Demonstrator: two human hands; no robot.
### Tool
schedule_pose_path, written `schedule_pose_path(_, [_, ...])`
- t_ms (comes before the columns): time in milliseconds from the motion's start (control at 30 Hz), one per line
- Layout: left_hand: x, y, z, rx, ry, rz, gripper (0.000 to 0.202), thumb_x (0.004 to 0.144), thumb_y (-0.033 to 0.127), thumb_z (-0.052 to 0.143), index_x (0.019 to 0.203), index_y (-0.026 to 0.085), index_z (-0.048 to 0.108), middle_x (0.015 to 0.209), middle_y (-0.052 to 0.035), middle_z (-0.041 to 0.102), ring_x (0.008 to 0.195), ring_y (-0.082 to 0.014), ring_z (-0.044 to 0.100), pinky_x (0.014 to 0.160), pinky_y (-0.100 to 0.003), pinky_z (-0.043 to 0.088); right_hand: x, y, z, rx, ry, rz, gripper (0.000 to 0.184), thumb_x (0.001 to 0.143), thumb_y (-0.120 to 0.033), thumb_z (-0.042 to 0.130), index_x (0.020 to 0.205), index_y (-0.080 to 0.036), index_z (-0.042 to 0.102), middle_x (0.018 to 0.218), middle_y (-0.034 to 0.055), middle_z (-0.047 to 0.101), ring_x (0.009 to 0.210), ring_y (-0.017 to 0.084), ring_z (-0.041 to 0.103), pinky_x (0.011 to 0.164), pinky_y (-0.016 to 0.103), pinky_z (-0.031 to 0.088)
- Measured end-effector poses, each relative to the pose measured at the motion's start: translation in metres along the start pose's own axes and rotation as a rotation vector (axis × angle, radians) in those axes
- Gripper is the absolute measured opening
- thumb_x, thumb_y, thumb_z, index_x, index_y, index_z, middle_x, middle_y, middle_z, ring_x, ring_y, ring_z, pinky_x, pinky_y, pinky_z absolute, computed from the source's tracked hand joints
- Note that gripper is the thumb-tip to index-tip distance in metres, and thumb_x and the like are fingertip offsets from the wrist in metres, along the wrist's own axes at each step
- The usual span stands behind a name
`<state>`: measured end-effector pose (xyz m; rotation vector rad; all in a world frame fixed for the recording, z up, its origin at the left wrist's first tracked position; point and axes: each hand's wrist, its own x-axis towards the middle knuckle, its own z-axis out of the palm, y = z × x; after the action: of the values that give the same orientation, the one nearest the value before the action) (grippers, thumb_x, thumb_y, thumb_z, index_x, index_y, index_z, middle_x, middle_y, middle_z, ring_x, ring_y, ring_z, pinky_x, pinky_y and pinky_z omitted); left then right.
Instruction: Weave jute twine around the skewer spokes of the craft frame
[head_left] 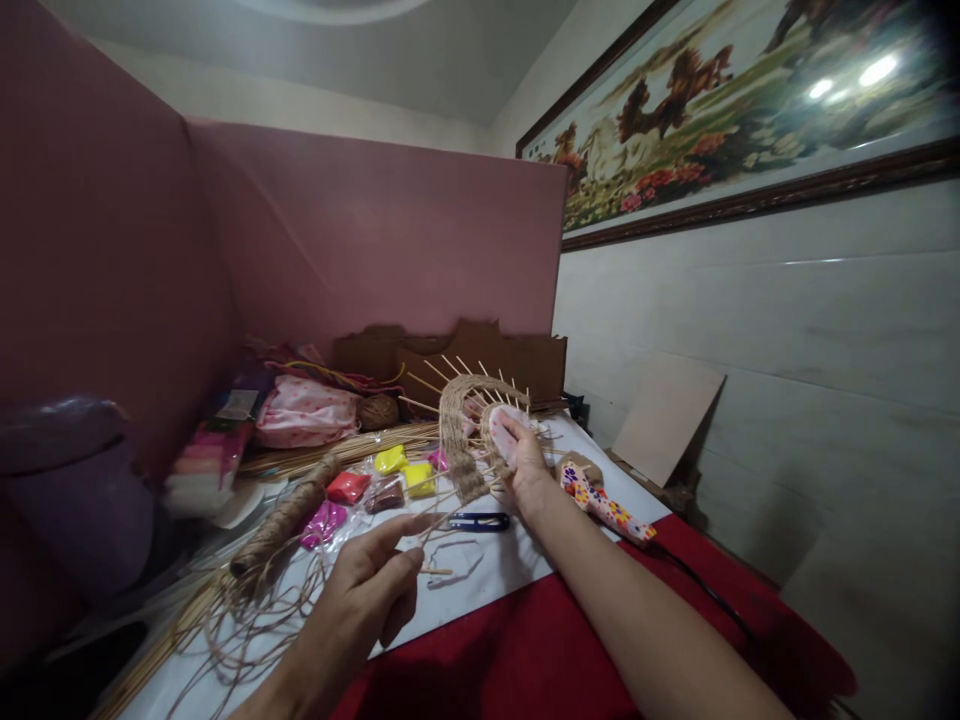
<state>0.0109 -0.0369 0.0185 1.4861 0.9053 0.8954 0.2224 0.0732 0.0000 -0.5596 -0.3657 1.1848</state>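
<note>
My right hand (517, 455) grips a half-woven twine basket piece (463, 430) with thin wooden spokes sticking out, holding it upright above the white sheet (487, 570). My left hand (371, 590) is nearer me, fingers pinched together on a strand of jute twine (442, 510) that runs up to the weaving. A thick roll of jute twine (281, 525) lies to the left with loose loops around it. Blue thread snips (478, 521) lie on the sheet between my hands.
Small coloured clay packets (390, 475) and a bundle of thin sticks (352, 450) lie behind. A flowered giraffe figure (604, 505) sits right of my hand. A brown wooden box (480, 365) and pink partition stand at the back; red cloth (525, 650) covers the near table.
</note>
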Motion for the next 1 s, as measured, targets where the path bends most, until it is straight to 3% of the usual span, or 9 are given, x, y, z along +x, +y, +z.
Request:
schedule_pose_path(233, [0.001,0.005,-0.002,-0.056,-0.174,-0.144,0.056,0.078,0.032,0.051,0.127,0.007,0.044,0.032,0.0082,0.04,0.029,-0.0049,0.025,0.035,-0.019,0.01,0.0,-0.007,0.002,-0.007,0.002,0.122,0.007,0.068,-0.018,0.063,0.069,-0.016,0.056,0.05,-0.0001,0.062,0.043,0.015,0.059,0.047,0.027,0.053])
schedule_pose_path(433, [0.004,0.002,-0.015,-0.091,-0.342,-0.24,0.053,0.075,0.026,0.055,0.123,0.006,0.048,0.032,0.0069,0.042,0.027,-0.0046,0.026,0.033,-0.019,0.009,-0.004,-0.009,0.005,-0.059,-0.007,0.209,0.006,0.069,-0.014,0.061,0.074,-0.012,0.058,0.052,0.004,0.064,0.041,0.017,0.058,0.043,0.03,0.052])
schedule_pose_path(633, [0.001,0.004,-0.012,-0.112,-0.323,-0.31,0.054,0.075,0.025,0.053,0.126,0.008,0.045,0.032,0.0063,0.044,0.026,-0.0058,0.029,0.032,-0.018,0.011,-0.005,-0.014,0.008,-0.036,0.002,0.205,0.003,0.071,-0.015,0.059,0.07,-0.013,0.057,0.05,0.003,0.063,0.04,0.015,0.058,0.049,0.03,0.054])
schedule_pose_path(1000, [0.005,0.0,-0.004,-0.044,-0.285,-0.256,0.062,0.076,0.033,0.053,0.13,0.007,0.041,0.031,0.0073,0.043,0.027,-0.0045,0.022,0.033,-0.018,0.01,-0.008,0.002,0.005,0.01,-0.022,0.185,0.006,0.068,-0.014,0.062,0.073,-0.013,0.058,0.055,0.0028,0.065,0.048,0.017,0.062,0.052,0.03,0.055])
